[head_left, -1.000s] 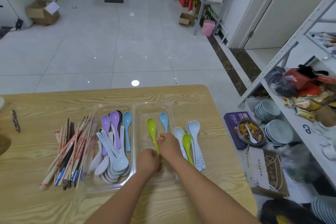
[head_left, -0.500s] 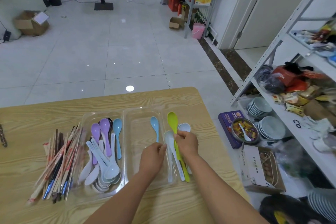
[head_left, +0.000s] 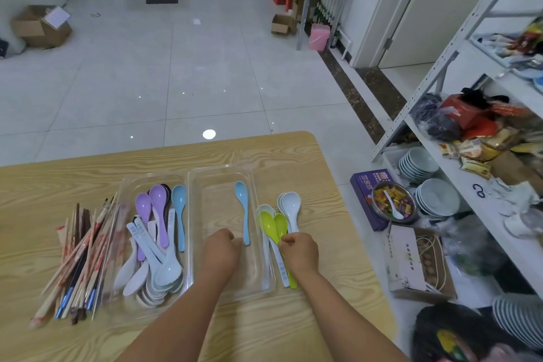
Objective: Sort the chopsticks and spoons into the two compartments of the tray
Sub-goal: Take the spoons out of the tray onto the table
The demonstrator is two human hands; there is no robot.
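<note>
The right hand (head_left: 299,254) pinches the green spoons (head_left: 269,226) by their handles on the table (head_left: 58,179), just right of the tray (head_left: 190,185), among white spoons (head_left: 291,205). The left hand (head_left: 220,251) is a loose fist in the right compartment beside a blue spoon (head_left: 241,197), holding nothing visible. Chopsticks (head_left: 85,253) lie left of the tray. The spoons look light, stiff and slick, so a mid-handle grip should stop them fanning.

White tiled floor (head_left: 147,82), glare spot; light wood-grain table (head_left: 58,179); white metal rack (head_left: 482,211) right; white door (head_left: 458,9) behind it; cardboard box (head_left: 41,28) far-left.
</note>
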